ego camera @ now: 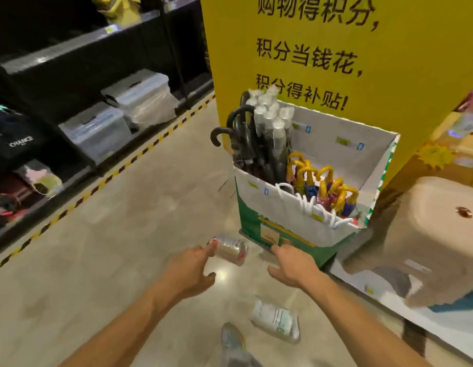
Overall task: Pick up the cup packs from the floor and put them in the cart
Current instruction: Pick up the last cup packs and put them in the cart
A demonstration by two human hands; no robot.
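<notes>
- Cup packs lie on the floor ahead of us: one clear pack with a red end on its side in front of the green and white display box, and a second, pale pack nearer to us, just beside our shoe.
- Both packs look like stacked disposable cups in thin film, so we judge them light, a little crushable, and slick on the wrapper; the far one is round and could roll on the glossy tile.
- We would take the far pack across its middle, fingers on one side and thumb on the other, with light pressure so the cups do not buckle.
- Our left hand reaches forward with fingers spread wide, its fingertips at the red end of the far pack; blur keeps us from saying whether they touch it. It holds nothing.
- Our right hand is extended beside it, palm down and open, also holding nothing, near the foot of the display box.
- Both arms are stretched forward and down, the far pack lying between the two hands.
- Umbrellas stand in the box in front of a yellow sign; dark shelves run along the left.
- No cart is in view.
</notes>
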